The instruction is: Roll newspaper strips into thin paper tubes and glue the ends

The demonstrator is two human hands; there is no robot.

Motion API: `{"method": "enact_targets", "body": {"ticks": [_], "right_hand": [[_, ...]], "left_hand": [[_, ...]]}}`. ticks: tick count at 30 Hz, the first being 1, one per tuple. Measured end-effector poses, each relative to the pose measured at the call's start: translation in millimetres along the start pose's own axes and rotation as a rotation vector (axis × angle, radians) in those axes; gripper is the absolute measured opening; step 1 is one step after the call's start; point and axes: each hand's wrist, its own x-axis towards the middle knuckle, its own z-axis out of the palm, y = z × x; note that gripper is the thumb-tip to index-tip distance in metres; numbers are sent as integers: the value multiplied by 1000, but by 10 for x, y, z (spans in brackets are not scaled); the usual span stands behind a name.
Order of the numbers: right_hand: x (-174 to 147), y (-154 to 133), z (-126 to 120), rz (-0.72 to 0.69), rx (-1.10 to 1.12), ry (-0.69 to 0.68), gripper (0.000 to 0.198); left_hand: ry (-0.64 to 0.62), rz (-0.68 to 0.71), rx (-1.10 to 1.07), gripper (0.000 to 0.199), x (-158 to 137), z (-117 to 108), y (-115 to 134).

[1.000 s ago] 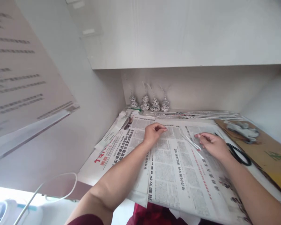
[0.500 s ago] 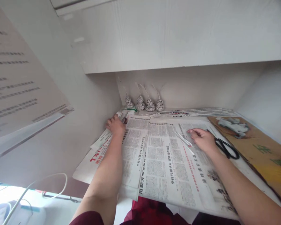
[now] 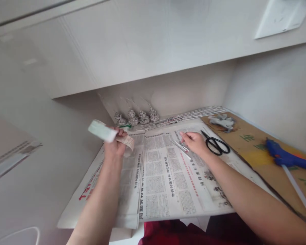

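Note:
My left hand [image 3: 115, 146] is closed around a paper strip [image 3: 102, 131], raised above the left side of the newspaper. One end of the strip is pale green and blurred; the other, cream with markings, curls down past my fingers. Spread sheets of newspaper [image 3: 159, 177] cover the work surface. Over their right part, my right hand [image 3: 194, 143] has thumb and forefinger pressed together, and anything between them is too small to make out. Just left of it lie thin white paper strips [image 3: 180, 147]. Black-handled scissors [image 3: 215, 145] rest to the right of that hand.
Several gourd-shaped coiled-paper figures [image 3: 144, 117] stand along the back wall, beside long rolled paper sticks [image 3: 183, 116]. On the right, a cardboard sheet [image 3: 247, 149] bears a grey-white crumpled cloth [image 3: 222, 121] and a blue glue gun [image 3: 285, 154]. An overhanging white panel [image 3: 153, 44] lies above.
My left hand has lifted from the table's left edge, bringing up the paper strip. The camera view has turned right, showing the glue gun. My right hand stays by the thin strips.

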Motion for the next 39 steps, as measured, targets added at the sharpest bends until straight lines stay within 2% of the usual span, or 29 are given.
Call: {"method": "enact_targets", "body": {"ticks": [2, 4, 7, 9, 11, 12, 13, 14, 17, 19, 22, 26, 28, 30, 32, 33, 35, 37, 39], "right_hand": [[-45, -72, 31, 77, 195, -126, 48], [-95, -146, 51, 154, 402, -349, 49], [-194, -247, 78, 245, 637, -857, 53], [-268, -295, 111, 267, 759, -1173, 58], [-321, -321, 150, 266, 892, -1357, 66], [-331, -327, 160, 260, 966, -1377, 71], [-327, -329, 158, 252, 1045, -1337, 75], [-311, -329, 141, 241, 1126, -1241, 76], [-213, -320, 6, 200, 1292, -833, 60], [-150, -310, -91, 177, 1298, -689, 52], [-143, -303, -102, 117, 1232, -724, 50], [-291, -311, 103, 21, 1046, -974, 38], [-338, -295, 170, 26, 932, -1027, 28], [-318, -258, 154, 79, 889, -960, 22], [-245, -210, 66, 151, 922, -829, 26], [-201, -187, 10, 176, 947, -769, 29], [-128, -150, -86, 207, 972, -712, 31], [-97, -128, -135, 224, 939, -736, 30], [-105, -124, -136, 235, 851, -801, 30]], "left_hand": [[-97, -82, -188, 31, -104, 212, 77], [-136, -148, -294, 29, -207, 466, 120], [-137, -148, -382, 27, -384, 899, 119], [-182, -122, -416, 20, -548, 1172, 79], [-235, -155, -432, 18, -752, 1374, 10], [-257, -188, -434, 18, -858, 1432, -33], [-274, -220, -429, 17, -958, 1457, -80], [-282, -256, -416, 16, -1045, 1450, -127], [-239, -314, -345, 12, -1184, 1282, -243], [-195, -301, -302, 14, -1184, 1131, -278], [-199, -271, -215, 18, -1155, 987, -281], [-228, -262, -35, 20, -1200, 965, -301], [-223, -255, -45, 18, -1209, 944, -301], [-215, -238, -120, 13, -1163, 866, -244], [-191, -222, -166, 10, -1067, 721, -106], [-154, -224, -151, 8, -1011, 626, -13], [42, -200, -105, 9, -917, 407, 194], [210, -170, -94, 16, -874, 166, 387], [353, -202, -76, 18, -887, -86, 537]]}}
